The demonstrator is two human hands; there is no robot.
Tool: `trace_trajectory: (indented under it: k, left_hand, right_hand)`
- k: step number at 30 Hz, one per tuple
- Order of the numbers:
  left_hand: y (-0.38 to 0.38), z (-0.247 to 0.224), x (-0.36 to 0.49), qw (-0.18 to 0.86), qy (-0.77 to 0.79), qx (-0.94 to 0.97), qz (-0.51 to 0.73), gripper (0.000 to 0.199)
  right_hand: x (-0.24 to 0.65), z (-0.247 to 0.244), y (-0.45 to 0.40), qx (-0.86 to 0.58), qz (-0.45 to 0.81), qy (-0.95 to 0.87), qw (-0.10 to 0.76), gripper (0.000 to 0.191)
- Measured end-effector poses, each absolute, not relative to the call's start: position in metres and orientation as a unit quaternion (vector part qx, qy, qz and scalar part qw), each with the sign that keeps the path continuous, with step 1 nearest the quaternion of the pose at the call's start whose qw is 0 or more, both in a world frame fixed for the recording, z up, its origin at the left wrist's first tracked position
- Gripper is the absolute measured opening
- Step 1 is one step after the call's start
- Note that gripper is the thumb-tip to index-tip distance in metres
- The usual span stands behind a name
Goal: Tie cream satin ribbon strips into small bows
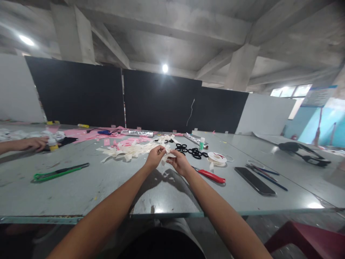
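Right in the thick of it here: the left hand (156,157) and the right hand (180,162) come together just to the right of the heap of pale strips (129,151), fingertips of both pinched on a small pale piece (169,155). That piece looks part-worked, though the fingers hide its exact shape. And the heap, well, there's plenty in it, all loose and tangled, so by my reading much remains unworked. Farther right of the heap, black rings (196,152) lie in a loose cluster, no pale strip visibly fastened to them, with the white spool (217,157) just past them. Nearer the person and right of the heap, the red-handled tool (211,176) lies out of hand. How many pieces are finished? The view can't settle that.
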State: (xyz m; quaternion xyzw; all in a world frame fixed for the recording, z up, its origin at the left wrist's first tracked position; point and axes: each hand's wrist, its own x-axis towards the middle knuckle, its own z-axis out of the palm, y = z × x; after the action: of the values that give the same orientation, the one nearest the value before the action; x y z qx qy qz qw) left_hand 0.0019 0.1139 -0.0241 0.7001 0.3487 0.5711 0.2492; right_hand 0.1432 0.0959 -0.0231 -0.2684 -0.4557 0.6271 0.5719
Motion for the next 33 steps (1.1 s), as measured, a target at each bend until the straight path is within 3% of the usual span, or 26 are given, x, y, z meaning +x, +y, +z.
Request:
trace_trajectory:
  k: [8, 15, 25, 33]
  left_hand:
    - [0.115, -0.025, -0.001, 0.314, 0.387, 0.617, 0.609, 0.021]
    - [0.109, -0.019, 0.005, 0.421, 0.314, 0.591, 0.612, 0.022]
    - [0.115, -0.025, 0.006, 0.433, 0.312, 0.588, 0.608, 0.028]
    - [0.112, -0.020, 0.006, 0.506, 0.286, 0.534, 0.614, 0.035]
  right_hand:
    - [0.138, -0.023, 0.095, -0.390, 0.325, -0.645, 0.571, 0.028]
    - [0.142, -0.025, 0.100, -0.373, 0.270, -0.665, 0.588, 0.028]
    - [0.143, -0.030, 0.106, -0.403, 0.195, -0.642, 0.622, 0.029]
    - [0.148, -0.027, 0.098, -0.433, 0.006, -0.725, 0.536, 0.028]
